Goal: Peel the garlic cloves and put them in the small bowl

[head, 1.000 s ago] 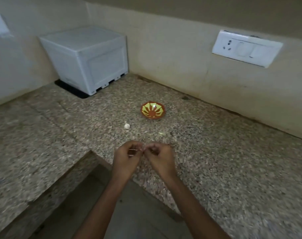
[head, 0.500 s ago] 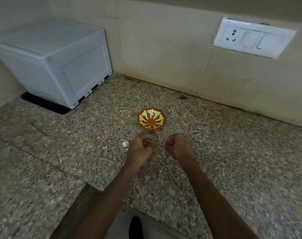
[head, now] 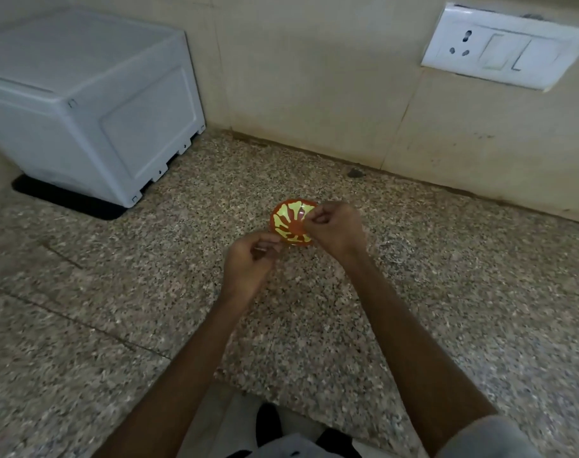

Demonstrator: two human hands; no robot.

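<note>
The small red bowl (head: 285, 226) with a yellow sunburst pattern sits on the speckled stone counter (head: 446, 292). My right hand (head: 336, 228) hovers over the bowl's right rim. Its fingers are curled and its thumb and forefinger pinch together above the bowl's inside. The garlic clove in that pinch is almost wholly hidden by the fingers. My left hand (head: 250, 264) is just in front and to the left of the bowl. It pinches a thin pale strip of garlic peel (head: 261, 249) between thumb and fingers.
A white plastic box (head: 93, 104) on a black mat stands at the back left against the wall. A white socket and switch plate (head: 499, 47) is on the wall at upper right. The counter's front edge has a cut-out near my body (head: 248, 408).
Both hands moved from the counter's front edge to the bowl and came apart. My right hand now reaches over the bowl. The loose clove on the counter is no longer in sight.
</note>
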